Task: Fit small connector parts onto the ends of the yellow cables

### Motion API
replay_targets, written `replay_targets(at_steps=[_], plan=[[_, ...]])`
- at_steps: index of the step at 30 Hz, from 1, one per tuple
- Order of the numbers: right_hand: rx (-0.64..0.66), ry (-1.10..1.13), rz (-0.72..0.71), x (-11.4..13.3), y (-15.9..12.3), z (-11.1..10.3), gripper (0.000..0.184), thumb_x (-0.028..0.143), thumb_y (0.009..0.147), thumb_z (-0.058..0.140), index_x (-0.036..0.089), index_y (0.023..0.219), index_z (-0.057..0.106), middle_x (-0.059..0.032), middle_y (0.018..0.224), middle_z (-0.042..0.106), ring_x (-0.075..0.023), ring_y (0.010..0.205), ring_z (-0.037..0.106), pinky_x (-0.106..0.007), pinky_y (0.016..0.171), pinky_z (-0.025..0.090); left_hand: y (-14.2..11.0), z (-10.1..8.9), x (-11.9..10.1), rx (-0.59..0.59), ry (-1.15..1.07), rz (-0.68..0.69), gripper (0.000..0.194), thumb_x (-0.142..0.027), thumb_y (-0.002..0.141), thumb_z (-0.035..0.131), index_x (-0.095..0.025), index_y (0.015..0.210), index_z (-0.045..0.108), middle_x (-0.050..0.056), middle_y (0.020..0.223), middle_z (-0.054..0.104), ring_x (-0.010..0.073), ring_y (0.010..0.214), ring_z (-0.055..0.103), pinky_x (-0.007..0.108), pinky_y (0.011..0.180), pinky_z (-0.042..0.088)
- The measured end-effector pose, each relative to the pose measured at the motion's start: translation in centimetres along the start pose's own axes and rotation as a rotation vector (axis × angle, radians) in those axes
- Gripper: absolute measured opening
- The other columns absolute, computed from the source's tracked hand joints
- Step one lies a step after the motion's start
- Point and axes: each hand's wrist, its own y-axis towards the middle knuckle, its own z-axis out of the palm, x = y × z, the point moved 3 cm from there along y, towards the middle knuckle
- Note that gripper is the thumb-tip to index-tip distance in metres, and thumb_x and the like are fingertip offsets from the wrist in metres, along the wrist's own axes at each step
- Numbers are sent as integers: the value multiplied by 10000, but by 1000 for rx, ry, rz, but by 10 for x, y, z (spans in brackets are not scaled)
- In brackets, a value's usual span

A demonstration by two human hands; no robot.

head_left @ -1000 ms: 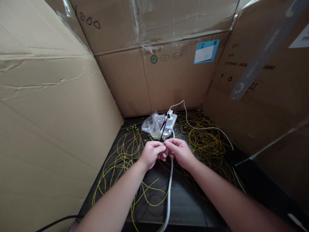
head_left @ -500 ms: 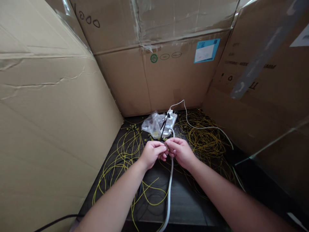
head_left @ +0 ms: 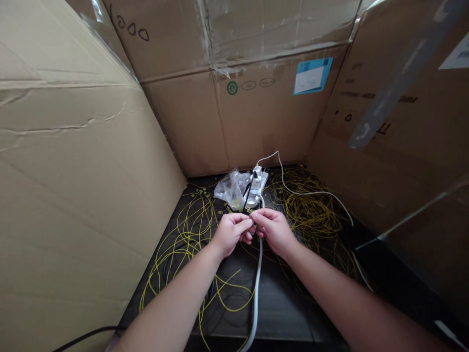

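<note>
Fingertip to fingertip, my left hand (head_left: 232,231) and my right hand (head_left: 273,229) meet above the dark tabletop (head_left: 278,303). Both are closed in a pinch, and whatever lies between the fingers is too small and hidden to name. Just beyond them are a clear plastic bag (head_left: 231,188) with small yellow pieces in it and a white power strip (head_left: 258,183). The strip's thick white cable (head_left: 257,288) runs beneath my right hand toward the front edge. Loose yellow wires (head_left: 185,234) lie in loops to the left of my hands.
A dense tangle of yellow wire (head_left: 311,210) spreads at the right. Small yellow pieces (head_left: 200,192) are scattered at the back left. Tall cardboard walls (head_left: 256,122) enclose the table behind and on both sides. A thin white cable (head_left: 308,194) trails rightward.
My hands stay together with almost no movement, the fingertips shifting only slightly. The whole view has moved a little; the wires, bag and strip lie as before.
</note>
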Motion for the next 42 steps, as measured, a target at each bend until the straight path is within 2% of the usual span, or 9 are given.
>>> replay_targets(at_steps=[17, 24, 30, 38, 42], plan=[[31, 3, 24, -1, 0, 1, 208, 339, 713, 654, 132, 712, 630, 23, 485, 500, -46, 404, 380, -173, 381, 280, 0, -1, 0, -14, -16, 7, 190, -287, 699, 637, -97, 695, 631, 31, 604, 583, 85, 458, 513, 221, 424, 437], [-27, 203, 47, 3, 5, -5, 241, 274, 682, 664, 135, 878, 654, 59, 471, 401, -41, 413, 310, -185, 395, 283, 0, -2, -1, -36, -13, -9, 205, -297, 697, 643, -93, 702, 633, 44, 624, 602, 91, 472, 529, 229, 446, 449], [-102, 248, 91, 4, 7, -6, 306, 200, 625, 667, 129, 922, 657, -5, 638, 551, -72, 511, 430, -206, 446, 335, -2, 0, -3, -51, -26, 12, 208, -301, 696, 642, -94, 690, 629, 42, 616, 607, 96, 473, 535, 238, 459, 454], [-39, 241, 69, 0, 8, -6, 308, 294, 656, 703, 149, 914, 617, -35, 781, 607, -99, 592, 521, -257, 560, 437, -2, 1, -1, -102, -52, 61, 203, -298, 699, 638, -95, 707, 635, 39, 605, 607, 97, 453, 530, 237, 447, 445], [-28, 241, 57, 0, 8, -5, 269, 319, 704, 675, 164, 896, 567, -42, 807, 624, -112, 605, 556, -264, 564, 464, -2, 0, -1, -155, 18, 132, 191, -287, 713, 627, -97, 715, 647, 43, 605, 616, 97, 438, 529, 228, 431, 430]])
